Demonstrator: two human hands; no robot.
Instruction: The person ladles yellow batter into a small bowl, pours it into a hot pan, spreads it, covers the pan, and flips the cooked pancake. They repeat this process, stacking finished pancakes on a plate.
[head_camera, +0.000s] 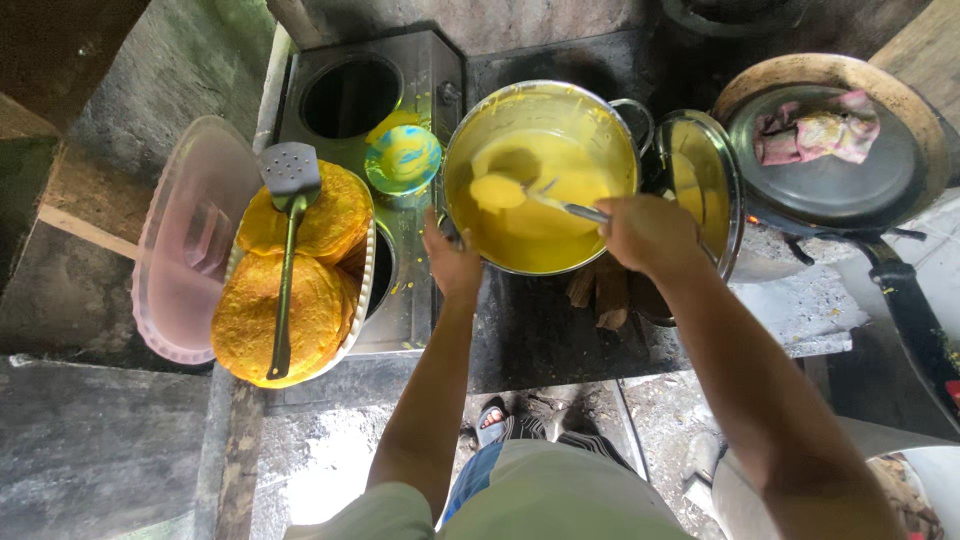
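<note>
Knees in pale cloth and a sandalled foot (490, 424) sit at six o'clock, closest to the lens, with both forearms reaching up from them toward the stove. Left hand (452, 262) is closed on the near rim of the pot (620, 120), at the pot's eight o'clock, steadying it. Right hand (648, 232) is clamped on the handle of a ladle (497, 190), whose bowl rides heaped with yellow batter just above the surface (it looks thick, holding a mound). The pot itself stands at twelve o'clock from the body, over firewood (598, 290) that pokes out beneath it, and is roughly half full.

Judging by this, the step in hand is scooping a measure of batter. Carrying it on would call for a level ladle and a firm hold on the rim, since the load is brimming and could drip.

At three o'clock of the pot leans its lid (700, 185), smeared yellow; beyond that a dark pan (830, 180) holds a pink cloth (815, 128). At nine o'clock of the pot a small blue-and-yellow bowl (403, 158) rests on the metal stove top (415, 300), and further left a basket (362, 285) carries stacked yellow flatbreads (330, 215) with a spatula (289, 200) laid across them. A pink plastic cover (190, 240) leans at the basket's far side.
</note>
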